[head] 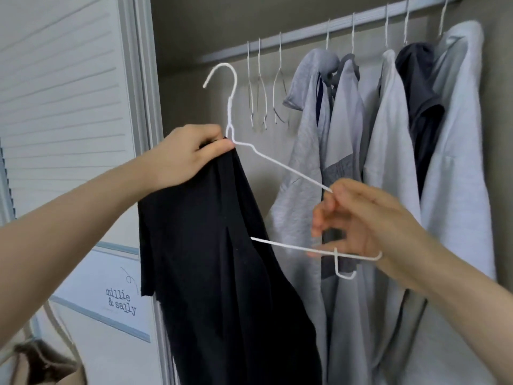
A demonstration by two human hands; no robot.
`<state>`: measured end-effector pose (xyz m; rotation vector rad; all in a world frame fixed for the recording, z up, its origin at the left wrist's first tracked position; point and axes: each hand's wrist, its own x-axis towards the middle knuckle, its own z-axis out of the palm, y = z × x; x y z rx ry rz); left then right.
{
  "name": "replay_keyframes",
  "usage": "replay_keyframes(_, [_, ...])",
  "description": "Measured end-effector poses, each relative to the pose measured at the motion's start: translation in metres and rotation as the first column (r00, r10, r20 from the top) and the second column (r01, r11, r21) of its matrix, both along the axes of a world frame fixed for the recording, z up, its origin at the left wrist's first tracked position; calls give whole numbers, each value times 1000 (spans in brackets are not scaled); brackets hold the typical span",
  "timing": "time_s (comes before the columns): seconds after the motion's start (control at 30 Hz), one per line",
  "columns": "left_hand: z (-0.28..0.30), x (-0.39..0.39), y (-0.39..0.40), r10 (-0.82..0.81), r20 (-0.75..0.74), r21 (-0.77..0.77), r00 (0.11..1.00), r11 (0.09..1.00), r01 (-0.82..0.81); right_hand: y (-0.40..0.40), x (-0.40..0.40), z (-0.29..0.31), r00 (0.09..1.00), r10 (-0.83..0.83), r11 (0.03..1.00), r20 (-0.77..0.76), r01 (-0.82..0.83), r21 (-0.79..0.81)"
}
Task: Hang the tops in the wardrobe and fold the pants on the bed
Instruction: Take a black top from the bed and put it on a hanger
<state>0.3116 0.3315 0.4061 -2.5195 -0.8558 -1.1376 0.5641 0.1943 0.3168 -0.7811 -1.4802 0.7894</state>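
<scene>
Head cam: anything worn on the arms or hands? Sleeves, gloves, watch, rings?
Nothing worn that shows. Left hand and right hand are bare: no gloves, and no rings that I can make out through the blur. Both forearms are bare to the frame edge, no sleeve or cuff, no watch or band on either wrist.

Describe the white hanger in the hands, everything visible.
The white hanger is thin wire, apparently coated, with a twisted neck and an open hook on top that catches on nothing; it is off the wardrobe rail. It sits tilted, its right end lower. The left hand pinches it below the neck together with the black top, which covers its left half. The right hand grips the bare right shoulder; the lower bar and a small extra hook show under those fingers.
</scene>
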Motion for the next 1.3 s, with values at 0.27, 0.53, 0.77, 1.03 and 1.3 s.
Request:
replay_keyframes(0.27, [-6, -4, 5, 10, 350, -10, 937, 1000, -7, 7, -39, -27, 603, -566, 800, 562, 239, 550])
replay_keyframes(0.53, [-8, -40, 7, 72, 454, -7, 888, 997, -77, 34, -39, -68, 342, -417, 903, 842, 264, 340])
replay_keyframes(0.77, [-29, -90, 15, 186, 453, -116, 872, 982, -150, 51, -17, -44, 184, -658, 745, 730, 295, 597])
replay_keyframes(1.03, [-55, -84, -6, 172, 197, 16, 965, 984, -179, 75, -52, -12, 626, -400, 894, 670, 106, 435])
replay_keyframes(1.3, [-78, -101, -4, 155, 201, 28, 967, 986, -164, 91, -100, 0, 901, -318, 902, 294, 192, 387])
